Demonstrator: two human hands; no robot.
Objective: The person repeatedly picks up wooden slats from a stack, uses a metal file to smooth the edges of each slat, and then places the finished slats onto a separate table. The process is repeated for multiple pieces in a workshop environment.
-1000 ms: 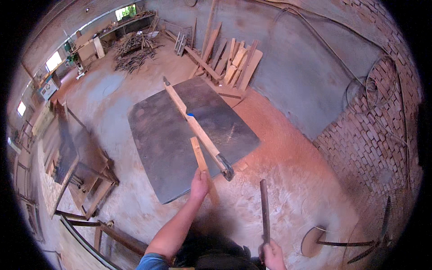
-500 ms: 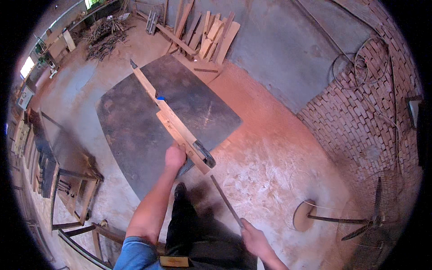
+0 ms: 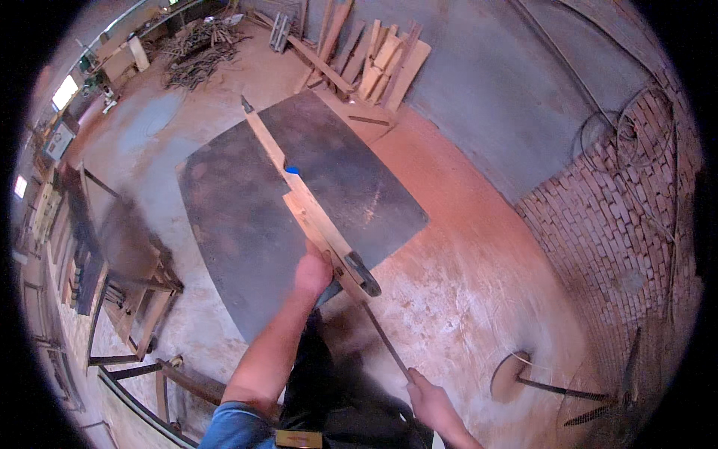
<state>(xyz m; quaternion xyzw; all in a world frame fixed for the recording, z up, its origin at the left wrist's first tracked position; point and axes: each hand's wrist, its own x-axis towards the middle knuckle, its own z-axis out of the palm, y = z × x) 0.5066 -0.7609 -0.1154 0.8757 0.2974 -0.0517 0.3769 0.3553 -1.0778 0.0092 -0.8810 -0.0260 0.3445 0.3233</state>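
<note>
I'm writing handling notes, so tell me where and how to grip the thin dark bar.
Probably best: grip the thin dark bar by its near end, coming from the lower right, where the right hand holds it. It is long, straight and slender, slanting that way, while its far end points at the wooden strip in the left hand.

We see pale tan on the flat wooden strip (image 3: 307, 222) and the long notched wooden bar (image 3: 305, 194) — blue at its notch, black-ended — brown mottling on the broad dark-grey panel (image 3: 239, 202), dark brown along the thin rod (image 3: 388, 340).
</note>
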